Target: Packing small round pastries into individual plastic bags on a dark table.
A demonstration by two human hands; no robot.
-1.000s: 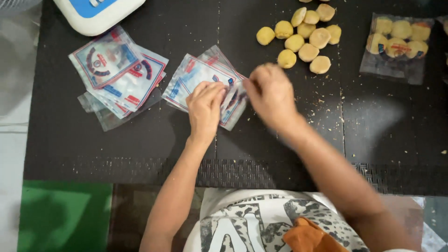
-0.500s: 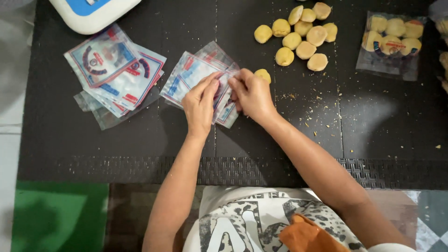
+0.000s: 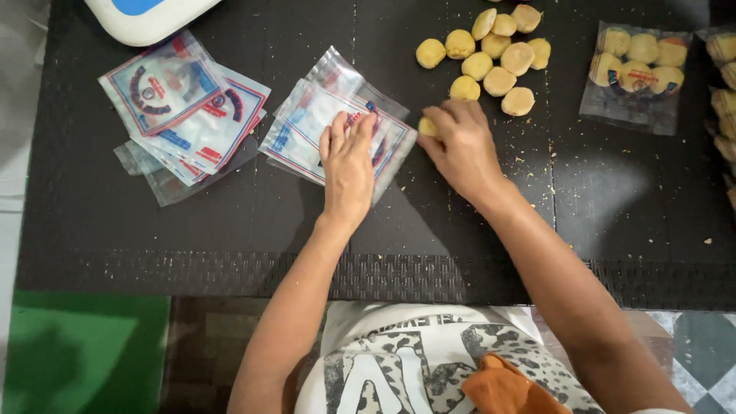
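Left hand (image 3: 349,165) flat, fingers spread, pressing one clear printed bag (image 3: 337,126) on black table (image 3: 460,230), right hand (image 3: 460,146) fingers pinching one yellow cookie (image 3: 427,126) at bag mouth, ten loose cookies (image 3: 498,80) beyond it, one filled bag (image 3: 636,77) right, empty-bag stack (image 3: 180,115) left.

Bare mat (image 3: 475,222) lies open in front; loose cookies (image 3: 491,54) (clustered) and bag stacks (image 3: 184,115) crowd the far side.
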